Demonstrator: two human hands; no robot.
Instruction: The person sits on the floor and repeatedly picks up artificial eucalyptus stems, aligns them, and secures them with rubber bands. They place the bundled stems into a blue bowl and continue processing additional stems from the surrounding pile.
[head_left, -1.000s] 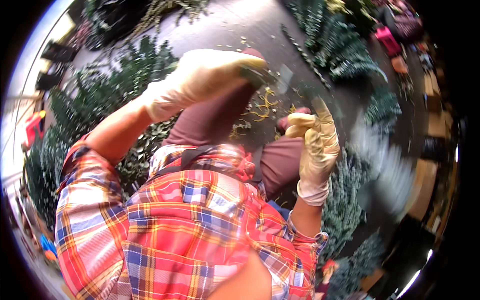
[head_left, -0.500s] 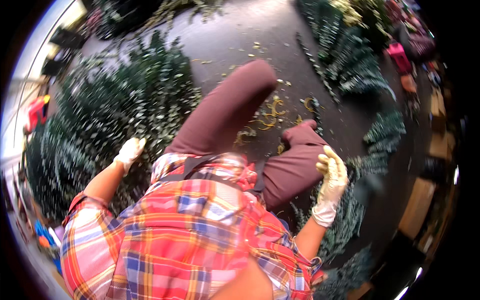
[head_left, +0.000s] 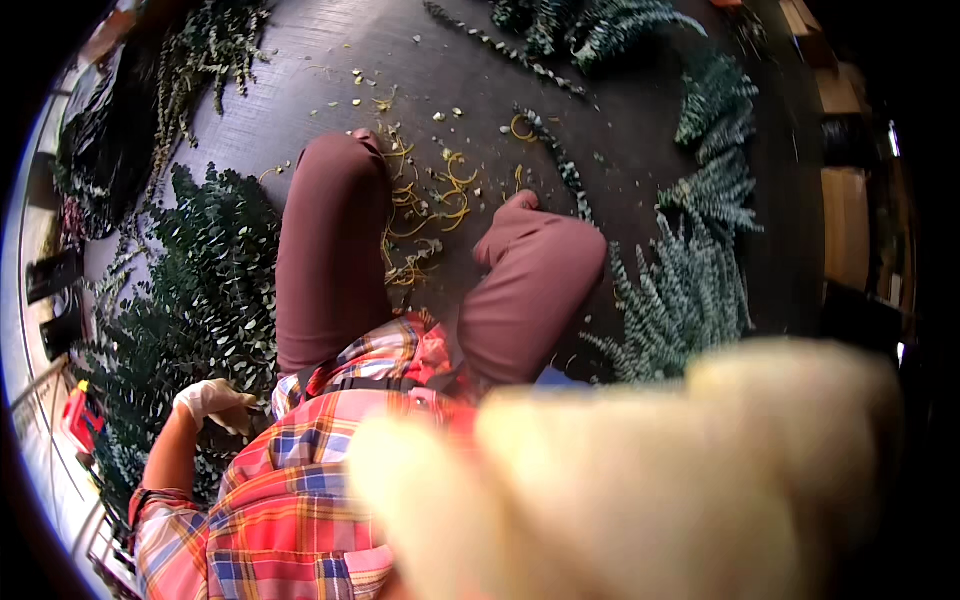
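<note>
My left hand [head_left: 218, 402], in a pale glove, hangs low at the left beside a big heap of leafy green eucalyptus branches [head_left: 190, 300]. Its fingers are loosely bent and apart, and no held stem shows. Very close in front of the view looms my right hand [head_left: 640, 480], also in a pale glove. It is large and blurred, covers the lower right, and its grip cannot be made out. Bunches of grey-green eucalyptus [head_left: 675, 295] lie to the right of my bent knee [head_left: 540, 290].
Yellow rubber bands [head_left: 455, 190] and fallen leaves litter the dark floor [head_left: 640, 140] between and beyond my legs. A single eucalyptus stem [head_left: 560, 160] lies ahead. More bunches [head_left: 620, 30] lie farther off. Cardboard boxes [head_left: 845, 225] line the right side; a black plastic bag [head_left: 95, 150] sits far left.
My right hand has come up from beside my knee to right in front of the view. The view has swung to the right, and my left hand appears lower in it.
</note>
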